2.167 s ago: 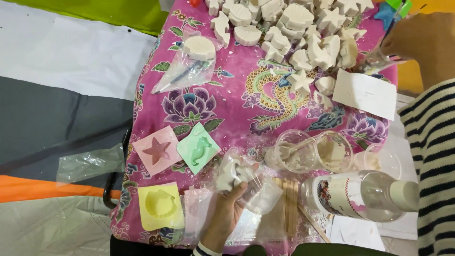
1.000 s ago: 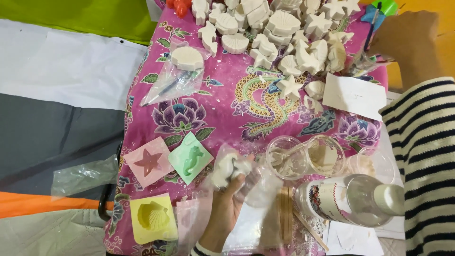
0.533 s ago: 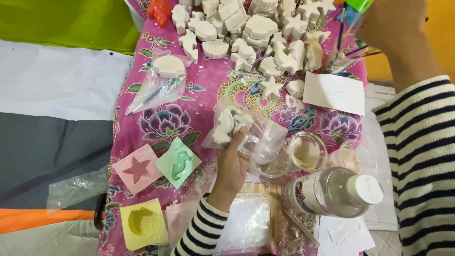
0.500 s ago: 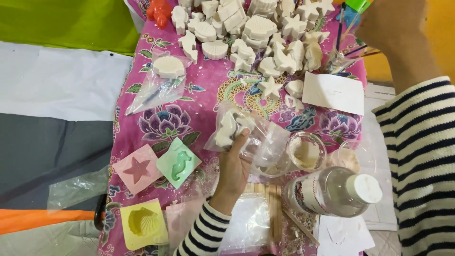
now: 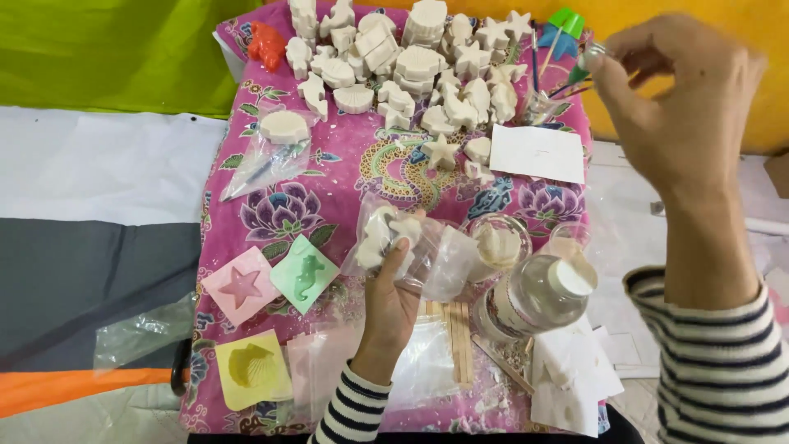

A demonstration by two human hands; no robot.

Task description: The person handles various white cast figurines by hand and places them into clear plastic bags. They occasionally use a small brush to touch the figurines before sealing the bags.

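Seen from the head camera, the left hand [image 5: 393, 289] grips a clear plastic bag [image 5: 415, 251] holding a white plaster figure [image 5: 383, 234] above the pink floral cloth [image 5: 345, 177], right of the green seahorse mould [image 5: 305, 274]. The right hand [image 5: 686, 103], raised far right, pinches a small shiny object [image 5: 593, 56].

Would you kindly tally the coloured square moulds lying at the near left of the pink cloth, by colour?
Pink star mould: 1
Green seahorse mould: 1
Yellow shell mould: 1
Total: 3
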